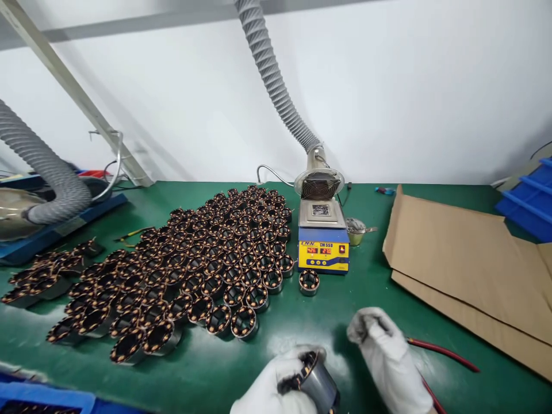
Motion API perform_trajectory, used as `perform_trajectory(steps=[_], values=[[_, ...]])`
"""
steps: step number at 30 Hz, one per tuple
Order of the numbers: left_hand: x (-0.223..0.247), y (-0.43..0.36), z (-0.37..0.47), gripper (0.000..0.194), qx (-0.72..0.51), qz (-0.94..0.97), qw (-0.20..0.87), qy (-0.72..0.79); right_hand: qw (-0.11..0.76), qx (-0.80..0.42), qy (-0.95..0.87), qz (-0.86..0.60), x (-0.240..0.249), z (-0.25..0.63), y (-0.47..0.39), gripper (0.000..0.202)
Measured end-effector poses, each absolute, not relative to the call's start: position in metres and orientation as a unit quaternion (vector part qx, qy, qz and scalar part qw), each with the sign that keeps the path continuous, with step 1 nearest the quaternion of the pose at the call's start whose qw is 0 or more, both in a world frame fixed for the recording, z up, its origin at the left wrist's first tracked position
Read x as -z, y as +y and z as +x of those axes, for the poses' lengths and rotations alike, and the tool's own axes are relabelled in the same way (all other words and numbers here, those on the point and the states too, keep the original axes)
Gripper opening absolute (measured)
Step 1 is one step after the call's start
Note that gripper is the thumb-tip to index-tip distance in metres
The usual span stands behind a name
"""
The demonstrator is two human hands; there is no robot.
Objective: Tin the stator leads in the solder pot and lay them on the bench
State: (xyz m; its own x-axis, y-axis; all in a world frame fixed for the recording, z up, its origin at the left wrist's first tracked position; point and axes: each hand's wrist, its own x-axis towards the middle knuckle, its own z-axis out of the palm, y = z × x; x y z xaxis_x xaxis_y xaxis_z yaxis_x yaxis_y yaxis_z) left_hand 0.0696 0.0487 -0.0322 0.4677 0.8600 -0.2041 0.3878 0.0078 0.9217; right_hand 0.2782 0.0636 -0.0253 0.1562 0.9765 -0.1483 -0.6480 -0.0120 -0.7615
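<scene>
In my left hand (276, 385), gloved in white, is a motor stator (319, 386), a dark metal ring with copper windings, held tilted near the front of the bench. My right hand (383, 356), also in a white glove, is just to the right, apart from the stator. Its fingers are curled together, and whatever they may hold is hidden. Behind that wrist show the two red handles (446, 352) of a tool; its head is out of sight. A single stator (309, 282) stands before the yellow-and-blue solder pot (323, 256).
Many stators (207, 270) stand packed across the left of the green bench (345, 322). A fume hose (276, 75) hangs over the solder pot, with a small tin (356, 233) beside it. Cardboard (466, 259) and blue bins (528, 198) occupy the right. A blue crate (47, 397) sits front left.
</scene>
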Motion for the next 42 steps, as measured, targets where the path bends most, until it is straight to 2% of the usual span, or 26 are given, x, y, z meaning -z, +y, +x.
perform_trajectory(steps=[1,3,5,7,9,11,13,16,17,20,22,24,28,31,33,36,38,42], values=[[0.031,0.056,0.073,0.038,-0.222,0.673,0.538,0.456,0.608,-0.669,-0.219,-0.368,0.033,0.273,0.058,0.019],[0.030,0.070,0.081,0.035,-0.196,0.691,0.545,0.432,0.507,-0.784,-0.192,-0.301,0.048,0.258,0.046,0.035],[0.034,0.076,0.088,0.026,-0.170,0.715,0.515,0.442,0.463,-0.842,-0.142,-0.238,0.060,0.244,0.038,0.041],[0.043,0.074,0.091,0.047,-0.186,0.753,0.430,0.462,0.461,-0.856,-0.089,-0.215,0.066,0.236,0.036,0.039],[0.054,0.069,0.089,0.084,-0.240,0.790,0.343,0.448,0.465,-0.859,-0.050,-0.208,0.069,0.236,0.038,0.036],[0.059,0.067,0.086,0.099,-0.273,0.811,0.323,0.404,0.474,-0.857,-0.039,-0.201,0.069,0.239,0.041,0.032],[0.056,0.070,0.088,0.083,-0.297,0.806,0.344,0.379,0.470,-0.861,-0.049,-0.190,0.070,0.240,0.042,0.031],[0.043,0.080,0.099,0.025,-0.349,0.757,0.401,0.380,0.458,-0.868,-0.072,-0.179,0.072,0.238,0.040,0.029],[0.039,0.084,0.103,0.018,-0.363,0.716,0.438,0.406,0.456,-0.868,-0.080,-0.176,0.073,0.238,0.039,0.028],[0.037,0.090,0.109,0.031,-0.388,0.507,0.580,0.506,0.462,-0.864,-0.104,-0.171,0.074,0.237,0.038,0.030],[0.039,0.092,0.105,0.034,-0.431,0.378,0.634,0.519,0.461,-0.866,-0.113,-0.158,0.074,0.237,0.039,0.036],[0.039,0.092,0.099,0.034,-0.451,0.349,0.642,0.513,0.462,-0.867,-0.110,-0.155,0.073,0.237,0.040,0.040],[0.028,0.084,0.108,0.030,-0.326,0.448,0.642,0.531,0.485,-0.852,-0.079,-0.183,0.070,0.232,0.040,0.035],[0.026,0.080,0.124,0.014,-0.383,0.417,0.621,0.542,0.506,-0.837,-0.074,-0.197,0.069,0.230,0.038,0.025],[0.031,0.082,0.128,0.015,-0.444,0.348,0.628,0.536,0.511,-0.834,-0.083,-0.192,0.070,0.230,0.037,0.023],[0.042,0.089,0.118,0.023,-0.534,0.231,0.640,0.501,0.498,-0.848,-0.087,-0.162,0.072,0.233,0.038,0.032],[0.047,0.089,0.108,0.029,-0.557,0.224,0.632,0.490,0.472,-0.868,-0.071,-0.138,0.072,0.236,0.041,0.042],[0.052,0.073,0.099,0.072,-0.423,0.413,0.640,0.491,0.434,-0.893,-0.021,-0.113,0.069,0.239,0.045,0.055]])
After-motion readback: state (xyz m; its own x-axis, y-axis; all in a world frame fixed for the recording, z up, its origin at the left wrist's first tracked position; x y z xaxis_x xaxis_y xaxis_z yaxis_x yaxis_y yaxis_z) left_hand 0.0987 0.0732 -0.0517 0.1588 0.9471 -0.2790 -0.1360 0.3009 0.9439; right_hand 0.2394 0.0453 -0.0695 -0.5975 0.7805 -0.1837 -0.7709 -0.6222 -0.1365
